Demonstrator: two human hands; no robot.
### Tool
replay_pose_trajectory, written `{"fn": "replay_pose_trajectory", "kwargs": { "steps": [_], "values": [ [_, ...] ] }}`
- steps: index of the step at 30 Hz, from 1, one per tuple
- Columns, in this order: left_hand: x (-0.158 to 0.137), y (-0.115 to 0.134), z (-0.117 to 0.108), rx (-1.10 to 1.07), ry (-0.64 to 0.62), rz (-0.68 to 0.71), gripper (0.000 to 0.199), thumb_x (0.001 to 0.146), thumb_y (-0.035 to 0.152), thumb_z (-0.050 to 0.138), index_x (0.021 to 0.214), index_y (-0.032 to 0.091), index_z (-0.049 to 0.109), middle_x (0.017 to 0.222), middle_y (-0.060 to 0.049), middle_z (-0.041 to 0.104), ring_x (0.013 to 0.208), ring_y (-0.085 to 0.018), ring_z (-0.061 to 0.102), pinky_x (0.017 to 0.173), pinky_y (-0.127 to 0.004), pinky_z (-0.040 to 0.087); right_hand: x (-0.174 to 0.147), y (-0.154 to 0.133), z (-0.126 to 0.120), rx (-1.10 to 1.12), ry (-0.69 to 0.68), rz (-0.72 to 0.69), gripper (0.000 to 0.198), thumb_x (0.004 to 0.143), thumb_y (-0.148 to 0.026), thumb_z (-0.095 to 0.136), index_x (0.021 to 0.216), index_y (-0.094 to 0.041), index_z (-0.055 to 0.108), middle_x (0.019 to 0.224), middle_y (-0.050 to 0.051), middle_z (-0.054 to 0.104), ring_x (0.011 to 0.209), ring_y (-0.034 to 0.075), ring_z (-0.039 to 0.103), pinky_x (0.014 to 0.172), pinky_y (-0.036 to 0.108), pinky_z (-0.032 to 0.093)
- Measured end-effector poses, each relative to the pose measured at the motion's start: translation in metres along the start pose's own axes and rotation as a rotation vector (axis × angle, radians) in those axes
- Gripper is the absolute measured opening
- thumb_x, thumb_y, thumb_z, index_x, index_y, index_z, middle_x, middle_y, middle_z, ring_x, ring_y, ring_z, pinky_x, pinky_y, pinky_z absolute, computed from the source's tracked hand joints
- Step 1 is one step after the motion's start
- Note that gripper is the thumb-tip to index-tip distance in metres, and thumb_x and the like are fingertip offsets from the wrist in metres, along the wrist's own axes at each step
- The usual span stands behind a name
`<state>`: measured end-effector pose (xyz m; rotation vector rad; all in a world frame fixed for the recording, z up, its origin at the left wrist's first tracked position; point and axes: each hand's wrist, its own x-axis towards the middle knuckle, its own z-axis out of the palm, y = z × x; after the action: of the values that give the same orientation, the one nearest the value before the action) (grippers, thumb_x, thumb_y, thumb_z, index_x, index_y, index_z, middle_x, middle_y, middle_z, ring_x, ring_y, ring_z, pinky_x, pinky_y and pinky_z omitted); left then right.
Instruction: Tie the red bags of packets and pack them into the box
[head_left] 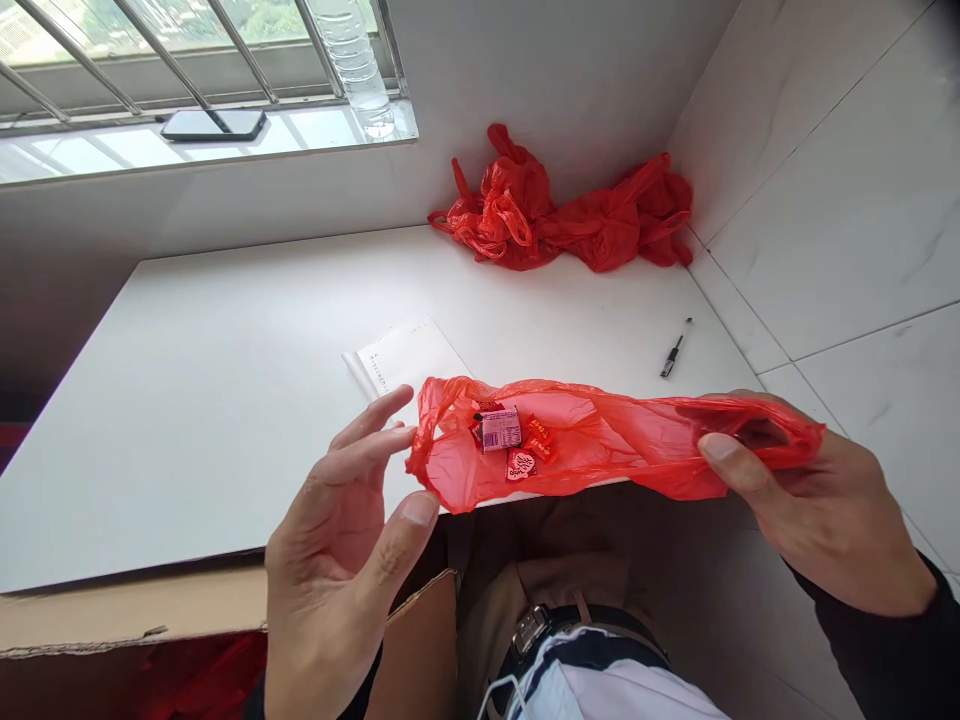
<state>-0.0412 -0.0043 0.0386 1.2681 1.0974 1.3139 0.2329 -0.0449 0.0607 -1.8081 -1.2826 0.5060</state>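
Observation:
A thin red plastic bag (615, 440) stretches sideways at the front edge of the table. My right hand (817, 500) grips its right end, thumb on top and the other fingers mostly hidden behind the plastic. At the bag's left end my left hand (345, 550) has its fingers and thumb spread apart, the tips at or very near the plastic rim; whether they touch it is hard to tell. Several small wrapped sweets lie together in the left half of the bag, among them a purple one (501, 429) and a red one with a pale heart-shaped print (520, 464).
Crumpled red bags (555, 215) lie against the wall. On the white table (225, 400) are a notebook (409, 352) and a pen (676, 349). A cardboard box (135, 605) with red material inside stands below. The windowsill holds a phone (214, 125) and a bottle (360, 75).

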Motion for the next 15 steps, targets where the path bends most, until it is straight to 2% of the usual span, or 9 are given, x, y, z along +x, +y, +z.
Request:
{"fn": "replay_pose_trajectory", "kwargs": {
  "steps": [4,5,7,9,10,13,15],
  "values": [
    [0.008,-0.001,0.008,0.103,0.052,-0.009,0.074,0.076,0.021,0.079,0.14,0.036,0.045,0.135,-0.005,0.058,0.129,-0.027,0.053,0.109,-0.041,0.045,0.0,-0.002,-0.002,0.012,-0.004,-0.06,0.012,0.088,-0.04,0.065,0.093,-0.03,0.072,0.098,0.0,0.069,0.087,0.022,0.065,0.067,0.028,0.055],
    [0.01,-0.001,0.009,0.168,0.062,-0.014,0.075,0.077,0.024,0.079,0.142,0.035,0.044,0.13,-0.004,0.06,0.126,-0.026,0.054,0.108,-0.039,0.045,0.0,-0.002,-0.002,0.016,-0.009,-0.073,0.012,0.089,-0.04,0.065,0.092,-0.03,0.071,0.098,0.0,0.069,0.086,0.022,0.064,0.066,0.028,0.055],
    [0.011,0.001,0.01,0.313,0.08,-0.033,0.052,0.082,0.029,0.074,0.131,0.03,0.057,0.117,-0.003,0.064,0.115,-0.023,0.058,0.102,-0.033,0.045,0.001,-0.001,-0.002,0.028,-0.017,-0.099,0.012,0.089,-0.039,0.064,0.093,-0.029,0.07,0.099,0.001,0.067,0.086,0.022,0.063,0.066,0.028,0.055],
    [0.01,0.005,0.01,0.429,0.113,-0.073,0.022,0.086,0.035,0.07,0.107,0.027,0.069,0.099,-0.001,0.065,0.098,-0.02,0.059,0.089,-0.028,0.046,0.002,0.0,-0.003,0.035,-0.018,-0.116,0.012,0.089,-0.037,0.064,0.094,-0.028,0.07,0.101,0.002,0.067,0.089,0.022,0.063,0.069,0.028,0.055],
    [0.009,0.007,0.01,0.459,0.131,-0.093,0.015,0.086,0.037,0.069,0.096,0.025,0.07,0.091,0.0,0.064,0.09,-0.018,0.058,0.082,-0.026,0.046,0.002,0.0,-0.004,0.035,-0.019,-0.123,0.011,0.089,-0.036,0.065,0.096,-0.028,0.07,0.102,0.001,0.067,0.09,0.021,0.063,0.071,0.027,0.055],
    [0.004,0.011,0.008,0.45,0.167,-0.09,0.015,0.086,0.037,0.069,0.081,0.024,0.065,0.083,0.001,0.059,0.081,-0.015,0.054,0.071,-0.022,0.044,0.005,0.004,-0.007,0.024,-0.035,-0.151,0.01,0.09,-0.035,0.066,0.099,-0.031,0.07,0.103,-0.001,0.067,0.092,0.019,0.063,0.073,0.023,0.055],
    [0.001,0.01,0.005,0.421,0.175,-0.043,0.015,0.087,0.033,0.068,0.076,0.023,0.063,0.094,0.001,0.059,0.093,-0.015,0.055,0.075,-0.02,0.045,0.007,0.008,-0.009,0.015,-0.067,-0.19,0.011,0.092,-0.034,0.065,0.101,-0.033,0.069,0.103,-0.003,0.067,0.093,0.017,0.064,0.073,0.021,0.055]
  ]
}}
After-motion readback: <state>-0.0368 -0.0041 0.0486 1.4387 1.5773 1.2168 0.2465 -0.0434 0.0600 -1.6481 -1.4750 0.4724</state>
